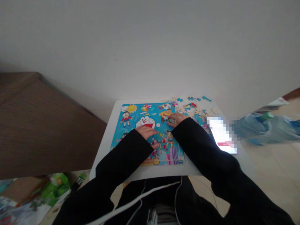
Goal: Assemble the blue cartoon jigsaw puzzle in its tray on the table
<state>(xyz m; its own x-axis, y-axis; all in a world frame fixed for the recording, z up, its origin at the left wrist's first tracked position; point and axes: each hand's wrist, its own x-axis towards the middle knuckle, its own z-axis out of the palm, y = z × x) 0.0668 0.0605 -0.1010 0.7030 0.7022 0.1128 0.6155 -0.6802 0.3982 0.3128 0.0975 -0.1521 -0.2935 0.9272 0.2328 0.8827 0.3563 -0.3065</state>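
The left hand [145,132] is lying open on the jigsaw puzzle [131,125], I cannot tell if the right hand [176,119] is gripping anything, and its black sleeve [194,143] is risking nudging loose pieces [195,106] off the desk's [103,150] far corner.

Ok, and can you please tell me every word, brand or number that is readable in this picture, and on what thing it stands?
No text is readable in this view.
Jigsaw puzzle: only cartoon pictures; the yellow mark on its lower edge is too small to read.
Bright screen: pixelated, unreadable.
Plastic bottle: too blurred to read.
Printed packaging: too blurred to read.
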